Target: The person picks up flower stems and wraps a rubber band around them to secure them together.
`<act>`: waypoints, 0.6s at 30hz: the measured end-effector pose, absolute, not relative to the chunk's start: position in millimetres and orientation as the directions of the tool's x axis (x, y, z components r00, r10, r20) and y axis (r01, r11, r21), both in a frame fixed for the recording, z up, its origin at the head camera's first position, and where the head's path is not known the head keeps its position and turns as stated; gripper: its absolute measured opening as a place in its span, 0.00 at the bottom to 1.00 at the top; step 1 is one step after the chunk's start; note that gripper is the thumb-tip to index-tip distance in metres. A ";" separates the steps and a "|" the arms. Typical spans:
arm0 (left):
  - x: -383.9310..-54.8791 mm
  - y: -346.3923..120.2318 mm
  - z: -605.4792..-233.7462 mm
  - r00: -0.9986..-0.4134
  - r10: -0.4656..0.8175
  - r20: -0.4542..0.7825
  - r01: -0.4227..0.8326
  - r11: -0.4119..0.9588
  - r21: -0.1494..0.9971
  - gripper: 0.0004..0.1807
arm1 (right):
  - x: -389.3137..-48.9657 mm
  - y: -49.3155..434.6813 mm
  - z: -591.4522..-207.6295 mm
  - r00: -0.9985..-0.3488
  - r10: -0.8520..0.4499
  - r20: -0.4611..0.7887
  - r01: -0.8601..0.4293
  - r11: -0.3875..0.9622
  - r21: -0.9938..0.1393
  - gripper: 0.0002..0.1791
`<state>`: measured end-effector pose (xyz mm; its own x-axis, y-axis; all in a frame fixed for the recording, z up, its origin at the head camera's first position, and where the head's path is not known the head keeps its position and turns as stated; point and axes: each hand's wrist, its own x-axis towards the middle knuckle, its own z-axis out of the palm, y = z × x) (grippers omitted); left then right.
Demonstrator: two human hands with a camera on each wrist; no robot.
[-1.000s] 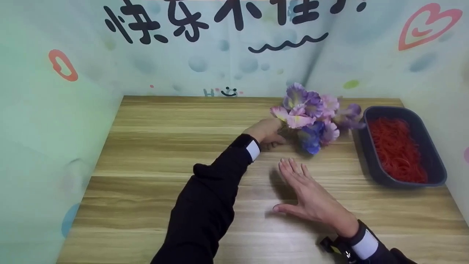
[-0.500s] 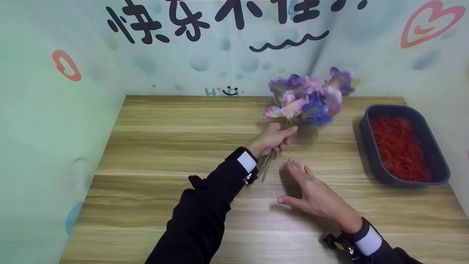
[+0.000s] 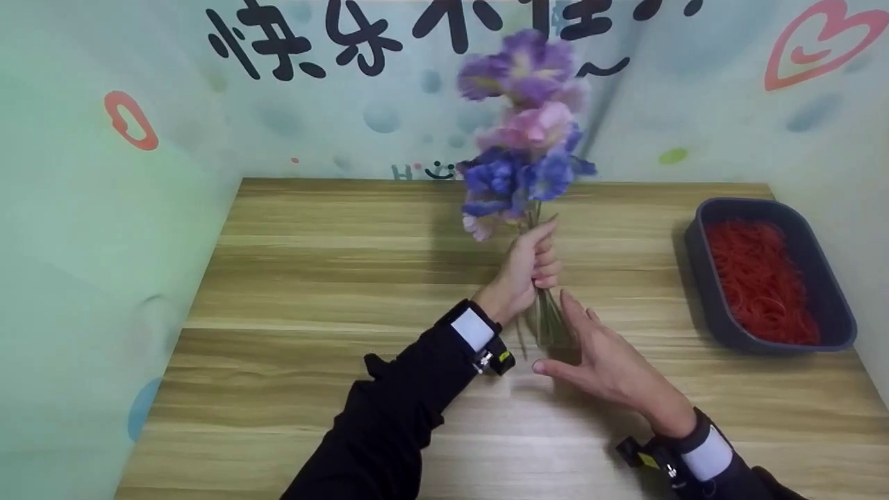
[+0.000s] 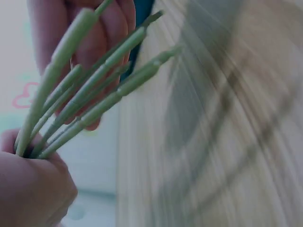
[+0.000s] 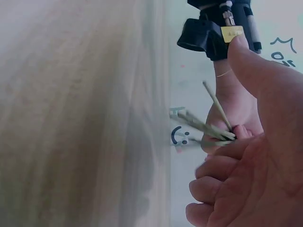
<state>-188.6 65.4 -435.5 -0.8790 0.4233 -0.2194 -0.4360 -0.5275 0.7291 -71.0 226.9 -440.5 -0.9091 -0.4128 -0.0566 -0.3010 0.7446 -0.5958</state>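
My left hand [image 3: 524, 267] grips a bunch of artificial flowers [image 3: 528, 132] by the stems, fingers curled round them. The blooms, purple, pink and blue, stand above the hand in front of the back wall. Below the fist the green stems [image 4: 99, 90] fan out, their cut ends showing in the left wrist view. My right hand [image 3: 608, 357] is spread beside these stem ends, thumb apart from the other fingers, holding nothing. Seen from the right wrist, the stem ends [image 5: 208, 127] poke out of the left fist past the right hand's fingers [image 5: 213, 184].
On the right of the wooden table [image 3: 312, 278] stands a dark blue-grey bin [image 3: 701, 305] with red rubber bands [image 3: 760, 285] in it. A printed backdrop [image 3: 347, 139] rises behind the table, with pale walls at both sides.
My left hand has lifted the flowers and turned them from leaning right to nearly upright, bringing the stems toward my right hand. The right hand has barely shifted.
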 end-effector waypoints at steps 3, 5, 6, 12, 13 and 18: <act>-183.5 62.6 -434.5 -0.914 0.389 -0.112 -0.351 -0.623 0.699 0.35 | -76.1 223.8 -432.4 -0.926 -0.375 -0.049 -0.269 0.745 -0.610 0.67; -178.8 59.3 -433.5 -0.922 0.385 -0.036 -0.310 -0.678 0.667 0.35 | -80.4 219.6 -427.3 -0.938 -0.345 -0.022 -0.264 0.756 -0.599 0.69; -176.1 57.8 -432.8 -0.923 0.385 -0.005 -0.297 -0.703 0.646 0.35 | -83.1 217.0 -424.9 -0.943 -0.332 -0.008 -0.263 0.761 -0.593 0.69; -155.8 53.9 -425.7 -0.933 0.352 0.077 -0.280 -0.843 0.460 0.34 | -95.2 201.9 -414.5 -0.950 -0.304 0.077 -0.299 0.803 -0.516 0.63; -152.4 53.8 -424.9 -0.940 0.331 0.082 -0.268 -0.865 0.423 0.34 | -96.4 199.8 -413.0 -0.947 -0.310 0.085 -0.310 0.810 -0.497 0.60; -140.5 55.7 -421.8 -0.966 0.226 0.123 -0.181 -0.936 0.300 0.32 | -102.3 191.4 -400.7 -0.961 -0.277 0.020 -0.263 0.885 -0.384 0.53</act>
